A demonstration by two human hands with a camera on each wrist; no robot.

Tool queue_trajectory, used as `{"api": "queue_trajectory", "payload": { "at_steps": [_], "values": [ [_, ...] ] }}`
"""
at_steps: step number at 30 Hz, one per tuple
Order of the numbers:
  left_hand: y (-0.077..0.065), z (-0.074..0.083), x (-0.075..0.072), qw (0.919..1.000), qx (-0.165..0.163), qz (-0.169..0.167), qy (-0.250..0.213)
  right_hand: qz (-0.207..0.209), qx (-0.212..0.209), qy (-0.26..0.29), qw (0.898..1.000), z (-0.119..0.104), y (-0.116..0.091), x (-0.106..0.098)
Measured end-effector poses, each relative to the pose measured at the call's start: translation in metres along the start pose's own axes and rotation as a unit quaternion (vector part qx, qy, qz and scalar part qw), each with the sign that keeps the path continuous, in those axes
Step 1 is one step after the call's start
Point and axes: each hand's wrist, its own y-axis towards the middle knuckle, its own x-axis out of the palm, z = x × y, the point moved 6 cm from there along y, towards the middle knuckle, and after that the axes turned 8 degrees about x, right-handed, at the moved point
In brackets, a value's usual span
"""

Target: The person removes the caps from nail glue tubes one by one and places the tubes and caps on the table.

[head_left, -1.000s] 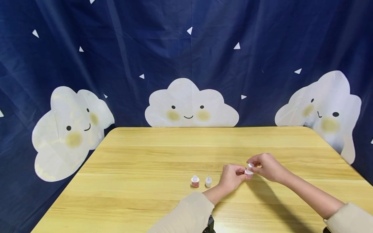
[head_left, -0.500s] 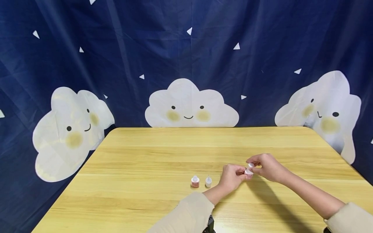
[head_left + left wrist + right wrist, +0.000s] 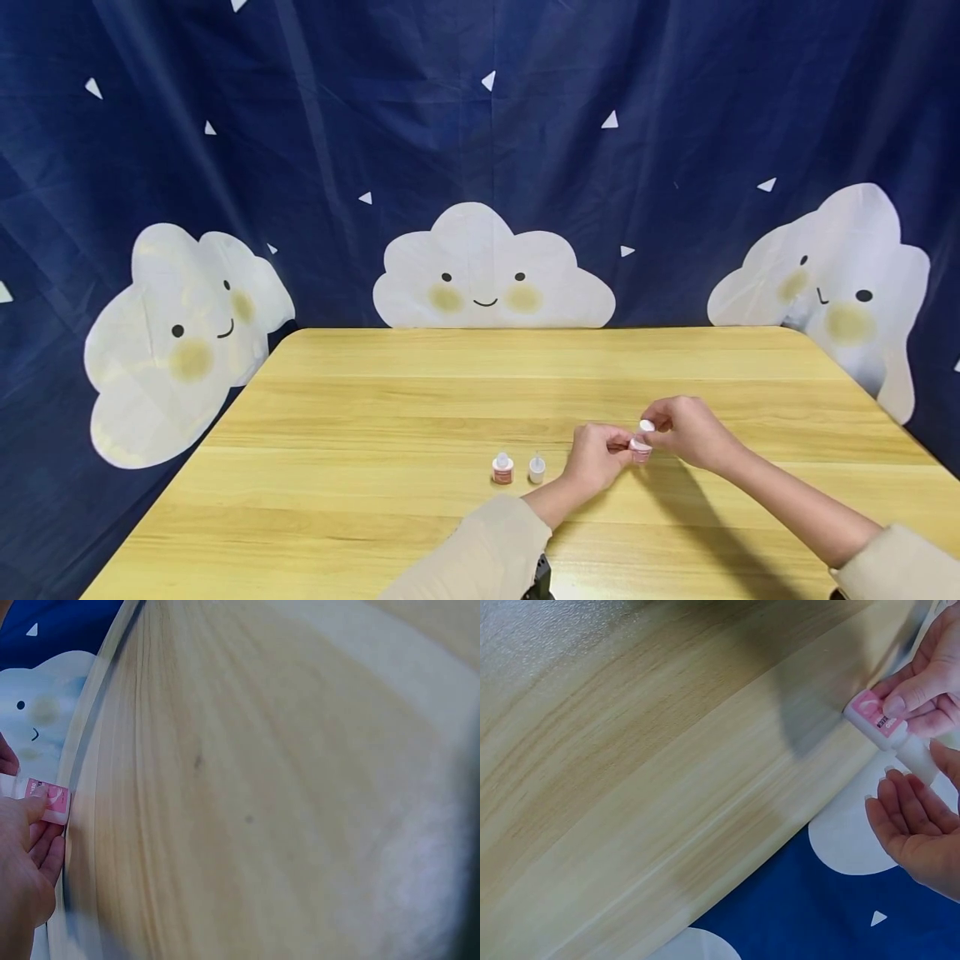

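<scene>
Toward the right side of the table, my left hand (image 3: pixel 596 457) grips a small white bottle with a pink label (image 3: pixel 641 452). The thumb lies across the label in the right wrist view, where the bottle (image 3: pixel 876 717) is tilted. My right hand (image 3: pixel 692 433) pinches the white cap (image 3: pixel 916 759) at the bottle's top end with thumb and fingertips. Its other fingers curve loosely beside the cap. At the edge of the left wrist view, the pink label (image 3: pixel 55 798) shows past my left thumb, while most of the cap lies outside that view.
Left of my hands, another small bottle with a reddish label (image 3: pixel 502 472) stands upright on the wooden table (image 3: pixel 337 483). Beside it sits a white cap with a thin upright tip (image 3: pixel 537 470). A dark blue cloth with white clouds (image 3: pixel 493 275) hangs behind the table's far edge.
My right fingers have shifted slightly to the right around the cap, showing more of its white top. My left hand and the bottle have stayed in place.
</scene>
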Motion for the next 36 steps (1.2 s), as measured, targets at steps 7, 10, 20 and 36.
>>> {"api": "queue_trajectory", "payload": {
  "at_steps": [7,10,20,36],
  "values": [
    [0.0,-0.001,0.0,1.0,-0.006,0.0,0.002,0.002,-0.004,-0.012,1.0,-0.001,0.0,0.0],
    [-0.001,-0.001,0.0,0.9999,-0.01,0.0,-0.004,0.003,-0.013,-0.012,1.0,-0.003,0.001,-0.002],
    [-0.001,-0.002,0.0,0.9999,-0.013,0.0,-0.007,0.002,-0.015,-0.009,1.0,-0.005,0.002,-0.007],
    [-0.002,0.0,0.0,0.9995,-0.029,-0.001,-0.015,-0.023,-0.018,-0.023,0.999,-0.009,0.005,-0.014]
  ]
}}
